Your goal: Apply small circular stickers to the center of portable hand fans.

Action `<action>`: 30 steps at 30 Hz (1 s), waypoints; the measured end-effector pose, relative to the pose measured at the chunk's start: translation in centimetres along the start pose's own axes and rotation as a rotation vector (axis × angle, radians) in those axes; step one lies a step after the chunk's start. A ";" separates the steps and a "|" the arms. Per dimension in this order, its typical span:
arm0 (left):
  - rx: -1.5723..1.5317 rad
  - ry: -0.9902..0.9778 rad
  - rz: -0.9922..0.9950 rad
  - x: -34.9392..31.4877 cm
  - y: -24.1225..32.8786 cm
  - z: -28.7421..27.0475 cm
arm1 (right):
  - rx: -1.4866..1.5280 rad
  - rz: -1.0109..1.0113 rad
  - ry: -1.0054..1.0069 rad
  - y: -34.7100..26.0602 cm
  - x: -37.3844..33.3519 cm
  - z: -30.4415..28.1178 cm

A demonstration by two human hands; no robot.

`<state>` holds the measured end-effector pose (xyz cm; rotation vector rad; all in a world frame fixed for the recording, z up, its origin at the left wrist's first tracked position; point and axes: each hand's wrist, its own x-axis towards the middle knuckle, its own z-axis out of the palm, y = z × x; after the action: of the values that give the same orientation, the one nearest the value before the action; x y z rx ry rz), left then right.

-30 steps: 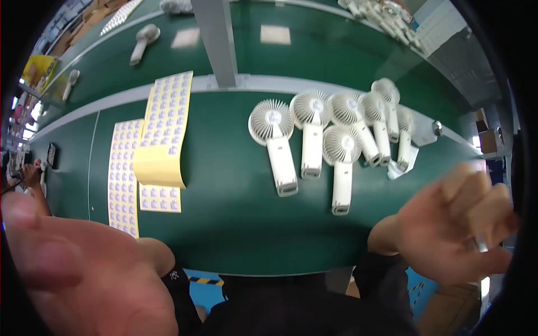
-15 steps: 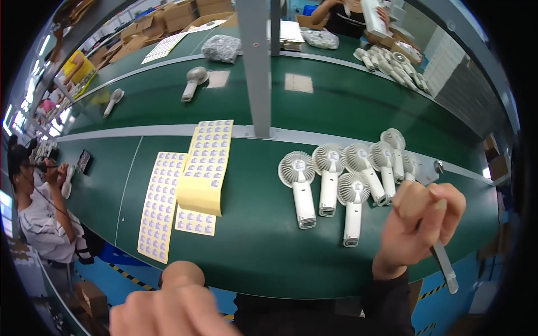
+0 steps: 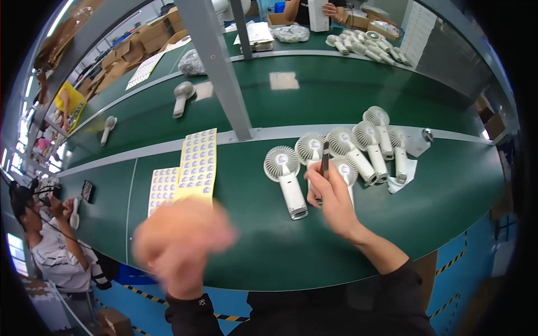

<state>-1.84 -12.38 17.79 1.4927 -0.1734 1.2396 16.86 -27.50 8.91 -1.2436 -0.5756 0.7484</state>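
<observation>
Green work table (image 3: 269, 246), long and curved, with a second green belt (image 3: 336, 95) behind a grey upright post (image 3: 216, 67); cardboard boxes (image 3: 140, 39) at the far left; yellow sticker sheets (image 3: 196, 162) lying flat; row of white handheld fans (image 3: 358, 148) on the table; right hand (image 3: 330, 199) pinching a slim dark tool (image 3: 325, 159) upright over one fan; left hand (image 3: 179, 241) blurred, raised near the sheets, grip cannot be told.
</observation>
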 end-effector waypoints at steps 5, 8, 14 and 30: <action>0.317 -0.368 -0.513 -6.0 -9.3 0.5 | -0.305 -0.243 0.057 4.5 -3.3 -0.4; 0.349 -0.630 -0.293 -8.8 -11.9 0.7 | -0.586 -0.538 0.038 5.5 -4.4 -0.3; 0.398 -0.562 -0.230 -9.9 -13.1 -1.7 | -0.552 -0.521 -0.009 7.0 -5.3 -0.5; 0.237 -0.470 -0.463 -11.9 -14.7 -2.6 | -0.779 -0.617 -0.270 8.1 -6.5 1.0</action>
<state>1.58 -11.01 -0.98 1.8842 0.0150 0.5415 10.43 -30.73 1.30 -1.5459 -1.4881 0.1463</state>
